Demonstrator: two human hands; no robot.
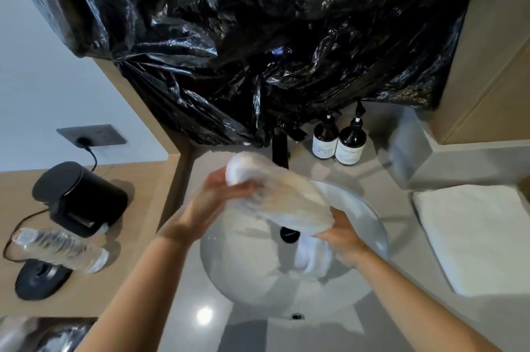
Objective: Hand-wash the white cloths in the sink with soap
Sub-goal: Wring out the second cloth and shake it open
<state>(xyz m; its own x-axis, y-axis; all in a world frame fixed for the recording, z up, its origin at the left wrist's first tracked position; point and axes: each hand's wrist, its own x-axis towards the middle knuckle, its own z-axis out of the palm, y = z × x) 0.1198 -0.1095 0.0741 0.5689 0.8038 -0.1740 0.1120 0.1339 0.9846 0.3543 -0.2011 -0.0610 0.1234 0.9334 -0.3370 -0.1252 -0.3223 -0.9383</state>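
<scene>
I hold one white cloth (281, 197) above the sink (370, 214), left hand (218, 199) gripping its far end, right hand (341, 237) curled round the near end. I judge washing midway: no suds show, and the folded cloth (473, 237) at right looks untouched.

I see soft, even indoor light with one round glare spot on the glossy countertop (204, 315) near the bottom. Highlights glint across the black plastic sheet (258, 36). Motion blur smears the cloth (286, 199) and both hands. Wide-angle distortion bends my frame edges; shadows stay faint
</scene>
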